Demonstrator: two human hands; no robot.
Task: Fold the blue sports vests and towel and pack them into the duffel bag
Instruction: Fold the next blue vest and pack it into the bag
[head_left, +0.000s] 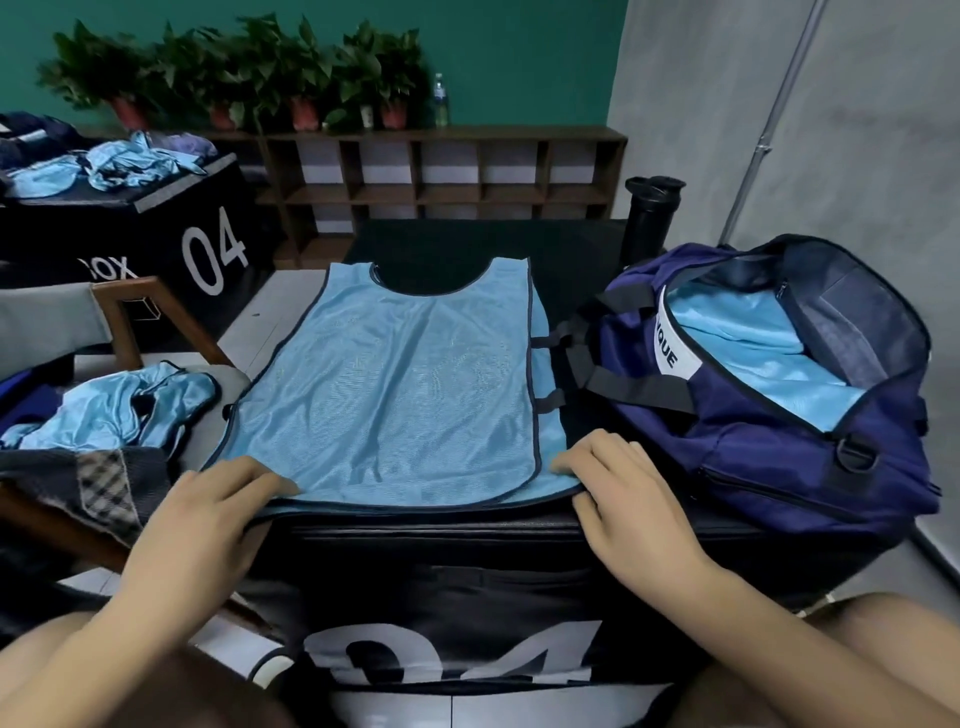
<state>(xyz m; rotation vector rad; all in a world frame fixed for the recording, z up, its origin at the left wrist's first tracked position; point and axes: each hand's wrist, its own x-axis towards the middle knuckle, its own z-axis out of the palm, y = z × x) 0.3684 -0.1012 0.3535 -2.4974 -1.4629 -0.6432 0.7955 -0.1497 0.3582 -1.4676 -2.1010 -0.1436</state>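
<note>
Blue vest (395, 384): flat on black box (441, 551). My left hand (218, 499) and right hand (618, 483): each apparently pinching a hem corner. Duffel bag (753, 457): right of vest, unzipped.

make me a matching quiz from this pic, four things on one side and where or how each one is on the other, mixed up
1 middle vest
2 duffel bag
3 crumpled vest
4 black bottle

a standing behind the bag
b lying on the chair
c laid flat on the black box
d unzipped, light blue fabric inside

Pairs: 1-c, 2-d, 3-b, 4-a
</note>
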